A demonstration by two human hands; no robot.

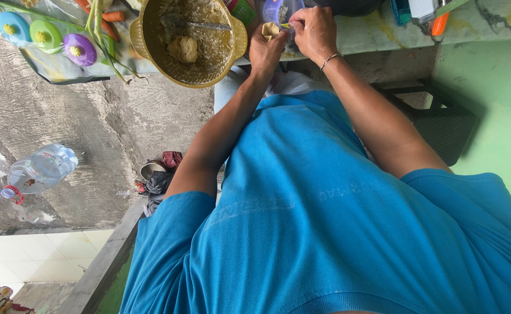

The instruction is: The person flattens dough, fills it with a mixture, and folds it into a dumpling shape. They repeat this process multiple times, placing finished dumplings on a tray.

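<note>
My left hand (265, 52) holds a small pale dough wrapper (270, 29) cupped in its fingers, over the table's edge. My right hand (315, 30), with a thin bracelet on the wrist, pinches a small yellowish stick (285, 25) whose tip touches the wrapper. Just left of the hands stands a gold-coloured bowl (145, 43). It contains a brownish lump of filling (183, 49) and a metal spoon (200, 25). My blue shirt fills the lower frame.
Round blue, green and purple lids (46, 36), a carrot (113, 16) and green stalks (101, 43) lie at the top left. A big water bottle (39, 170) and footwear (159, 171) lie on the concrete floor. A dark crate (444, 125) is at the right.
</note>
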